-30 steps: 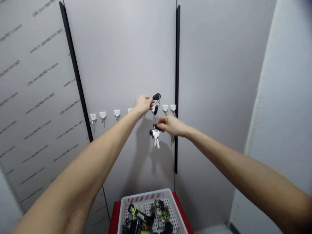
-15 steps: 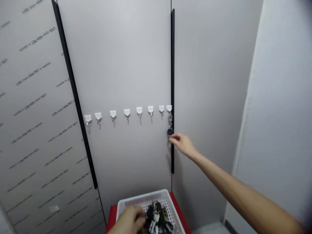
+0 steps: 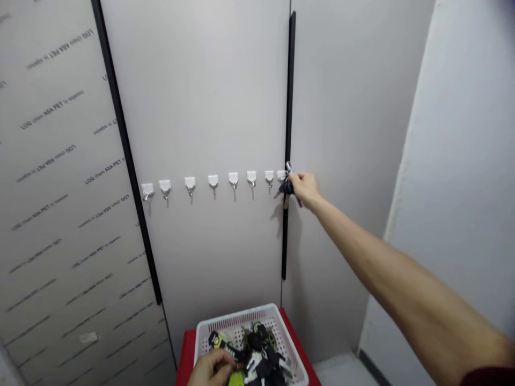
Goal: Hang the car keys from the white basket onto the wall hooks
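Observation:
My right hand (image 3: pixel 304 187) is closed on a bunch of keys (image 3: pixel 288 188) with dark heads and a metal clasp at the top. The bunch is level with the rightmost white hook (image 3: pixel 281 175) and partly in front of it; whether it still hangs on the hook I cannot tell. Low in the view, my left hand (image 3: pixel 212 369) is curled over the near left part of a white basket (image 3: pixel 236 318). Its fingertips are pressed together by the heaped keys (image 3: pixel 261 362), and what they hold, if anything, is hidden.
Several white hooks (image 3: pixel 213 180) run in a row across the grey cabinet door (image 3: pixel 217 241). Long black handles stand at left (image 3: pixel 120 134) and right (image 3: pixel 290 91). The basket rests on a red surface (image 3: pixel 186 348). A pale wall (image 3: pixel 450 187) rises at the right.
My right hand has risen from the lower end of the hanging keys to the hook's height, lifting and bunching them. My left hand has moved slightly down over the basket.

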Motion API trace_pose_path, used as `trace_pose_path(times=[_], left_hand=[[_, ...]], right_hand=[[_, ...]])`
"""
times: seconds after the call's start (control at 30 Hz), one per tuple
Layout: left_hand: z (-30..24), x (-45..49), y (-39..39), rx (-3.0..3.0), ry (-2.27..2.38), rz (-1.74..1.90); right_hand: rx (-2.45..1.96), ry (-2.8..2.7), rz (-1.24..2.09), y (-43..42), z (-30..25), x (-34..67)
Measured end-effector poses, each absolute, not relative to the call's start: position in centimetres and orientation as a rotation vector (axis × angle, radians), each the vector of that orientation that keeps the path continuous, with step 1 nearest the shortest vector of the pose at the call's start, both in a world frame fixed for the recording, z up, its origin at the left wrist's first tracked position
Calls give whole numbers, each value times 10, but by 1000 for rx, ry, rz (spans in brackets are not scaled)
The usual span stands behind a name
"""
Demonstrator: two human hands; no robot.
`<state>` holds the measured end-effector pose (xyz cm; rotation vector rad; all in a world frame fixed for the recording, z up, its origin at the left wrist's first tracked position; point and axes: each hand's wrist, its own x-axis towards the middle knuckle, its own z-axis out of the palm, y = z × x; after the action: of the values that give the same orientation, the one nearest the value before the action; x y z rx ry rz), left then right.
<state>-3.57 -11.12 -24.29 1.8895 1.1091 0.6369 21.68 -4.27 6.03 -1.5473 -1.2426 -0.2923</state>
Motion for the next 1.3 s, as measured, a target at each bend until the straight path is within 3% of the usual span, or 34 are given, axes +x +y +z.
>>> trace_pose_path(times=[0.1,0.2,0.43,0.6,0.83,0.97,1.13,1.3], left_hand=[[-236,-35,-120,1886,1142,735],[-229,-37,-128,1887,1142,770],[-238,-42,-126,1774,1187,884],[-241,-43,-124,1713,1254,986],[-237,-42,-128,1844,1373,898],[-235,-33,-128,1837,1583,819],[-239,-34,-119,1768,1973,830],[-255,-38,-91,1904,2068,693]], right_hand=[[-1626,-1498,-94,-61,78,207],[-1675,-1725,68,-82,53,192],[-1643,-2103,485,-114,-127,168],[-1669,-1942,333,-125,-207,158],[-1702,-2060,27,-148,-224,146],[-1841,-1751,-30,-149,-226,157],[-2014,-1627,307,-142,-231,168],[-2002,-1612,369,-132,-232,172]])
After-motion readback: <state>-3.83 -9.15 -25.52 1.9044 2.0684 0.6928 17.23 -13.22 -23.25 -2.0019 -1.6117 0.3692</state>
